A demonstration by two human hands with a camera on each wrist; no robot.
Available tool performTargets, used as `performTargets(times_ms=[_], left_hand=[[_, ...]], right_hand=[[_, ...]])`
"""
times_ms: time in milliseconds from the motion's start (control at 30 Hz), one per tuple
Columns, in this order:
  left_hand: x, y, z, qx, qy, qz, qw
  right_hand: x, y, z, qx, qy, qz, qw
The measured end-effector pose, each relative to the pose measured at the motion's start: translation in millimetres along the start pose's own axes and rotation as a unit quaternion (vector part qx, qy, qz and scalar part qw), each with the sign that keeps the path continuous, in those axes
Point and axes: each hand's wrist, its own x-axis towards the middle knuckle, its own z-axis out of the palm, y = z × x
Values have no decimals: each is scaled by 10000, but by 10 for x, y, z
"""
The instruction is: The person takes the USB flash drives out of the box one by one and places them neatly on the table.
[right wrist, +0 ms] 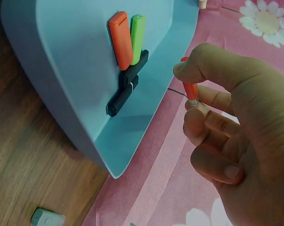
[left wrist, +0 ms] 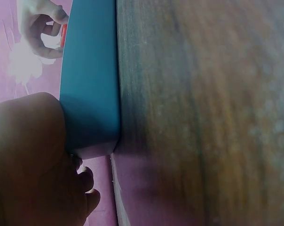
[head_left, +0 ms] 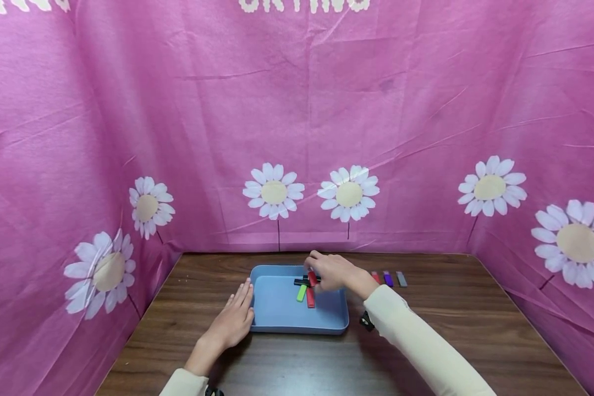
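Note:
My right hand (head_left: 333,270) pinches a small red USB stick (right wrist: 190,89) between thumb and fingers, above the far right part of a blue tray (head_left: 297,330). The stick's pale end points down between the fingertips. Inside the tray lie another red stick (right wrist: 121,40), a green stick (right wrist: 138,37) and black sticks (right wrist: 122,96), bunched close together. My left hand (head_left: 235,316) rests along the tray's left side with its fingers straight. In the left wrist view that hand is dark, right beside the tray wall (left wrist: 90,84).
Right of the tray, a red stick (head_left: 375,277), a purple stick (head_left: 388,279) and a grey stick (head_left: 401,279) lie in a row on the brown wooden table (head_left: 450,330). A pink cloth with daisies (head_left: 406,110) hangs around the table's back and sides.

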Motion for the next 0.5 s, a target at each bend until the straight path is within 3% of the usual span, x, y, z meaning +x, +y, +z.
performTargets(times_ms=[500], left_hand=[[-79, 77, 53, 1, 111, -48, 9999]], right_hand=[[-287, 160, -43, 21, 237, 12, 9997]])
